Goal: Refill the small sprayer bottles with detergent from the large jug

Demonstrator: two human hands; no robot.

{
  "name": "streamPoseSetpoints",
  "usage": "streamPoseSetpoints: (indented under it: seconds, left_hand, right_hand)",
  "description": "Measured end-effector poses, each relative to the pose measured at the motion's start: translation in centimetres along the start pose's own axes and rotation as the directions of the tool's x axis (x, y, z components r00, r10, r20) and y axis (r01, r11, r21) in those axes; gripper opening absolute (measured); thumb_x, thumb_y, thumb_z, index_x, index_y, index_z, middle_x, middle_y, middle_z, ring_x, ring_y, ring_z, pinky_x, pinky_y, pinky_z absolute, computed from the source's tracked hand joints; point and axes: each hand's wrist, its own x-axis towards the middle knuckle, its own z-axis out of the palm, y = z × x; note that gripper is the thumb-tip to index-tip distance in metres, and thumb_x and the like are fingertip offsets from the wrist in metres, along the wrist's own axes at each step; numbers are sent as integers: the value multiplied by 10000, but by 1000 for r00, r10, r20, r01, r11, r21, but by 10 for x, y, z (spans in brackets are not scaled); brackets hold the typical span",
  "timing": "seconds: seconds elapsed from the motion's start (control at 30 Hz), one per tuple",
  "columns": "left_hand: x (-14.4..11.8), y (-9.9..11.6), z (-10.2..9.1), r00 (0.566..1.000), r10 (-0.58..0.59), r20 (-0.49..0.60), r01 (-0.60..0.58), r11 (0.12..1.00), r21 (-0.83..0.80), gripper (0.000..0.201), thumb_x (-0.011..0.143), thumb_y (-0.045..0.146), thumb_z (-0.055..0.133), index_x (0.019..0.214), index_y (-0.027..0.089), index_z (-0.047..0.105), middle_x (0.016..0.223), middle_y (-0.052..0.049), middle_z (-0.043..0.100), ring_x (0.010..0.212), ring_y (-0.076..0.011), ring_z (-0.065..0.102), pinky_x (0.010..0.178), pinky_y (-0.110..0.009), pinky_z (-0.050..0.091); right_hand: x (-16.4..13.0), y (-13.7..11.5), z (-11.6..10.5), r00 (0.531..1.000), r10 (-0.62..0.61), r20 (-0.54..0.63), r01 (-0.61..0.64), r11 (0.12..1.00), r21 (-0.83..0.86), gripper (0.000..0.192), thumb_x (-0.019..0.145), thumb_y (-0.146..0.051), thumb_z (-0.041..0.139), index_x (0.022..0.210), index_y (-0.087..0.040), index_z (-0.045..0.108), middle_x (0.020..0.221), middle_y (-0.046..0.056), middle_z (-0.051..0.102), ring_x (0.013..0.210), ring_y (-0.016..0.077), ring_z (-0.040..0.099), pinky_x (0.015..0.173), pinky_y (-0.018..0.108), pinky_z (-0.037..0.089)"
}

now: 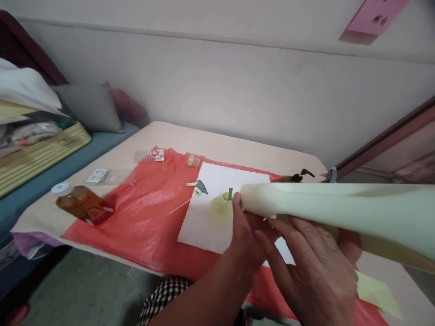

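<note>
**Cream plastic bottle being held on its side over the table**

Amber bottle [81, 203] lying far left of both hands, on the edge of the red plastic sheet [142, 222]. Small white card [96, 175] sitting just behind it on the table [238, 149]. Clear packet [149, 155] and small cap [193, 160] resting well up-left of the hands. Trigger sprayer head [199, 187] lying on the white cloth [204, 217], left of the left hand. Yellowish funnel-like piece [220, 208] sitting just left of the left-hand fingertips, at the bottle mouth; cannot tell if touching.

Left hand [246, 231] gripping the neck of the cream bottle [326, 203] from below, thumb lying on top near the opening. Right hand [316, 267] curling up under the body of the same bottle, fingers pressing against its underside. Bottle running horizontally from the left hand out past the right hand to the frame edge. Dark pump bottle [295, 177] lying behind the hands, partly hidden by the cream bottle.
</note>
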Motion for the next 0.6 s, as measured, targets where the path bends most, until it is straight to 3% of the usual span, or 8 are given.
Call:
streamPoseSetpoints:
  seconds: [0.3, 0.6]
  left_hand:
    - [0, 0, 3, 999, -4, 42, 5, 1000, -30, 694, 914, 685, 465, 1175, 86, 701, 1200, -178, 727, 1221, -336, 646, 1088, -415, 507]
    - [2, 0, 4, 999, 0, 36, -1, 1000, 24, 756, 910, 705, 418, 1244, 77, 672, 1200, -191, 715, 1225, -349, 638, 1094, -436, 497]
  right_hand:
    - [4, -1, -1, 1000, -23, -9, 23, 1000, 0, 161, 972, -313, 629, 1038, -175, 681, 1031, 128, 787, 919, 281, 742, 998, 504, 453]
    - [2, -1, 0, 999, -32, -26, 32, 999, -1, 164, 940, -287, 678, 1060, -175, 688, 1058, 128, 785, 940, 284, 740, 986, 483, 456]
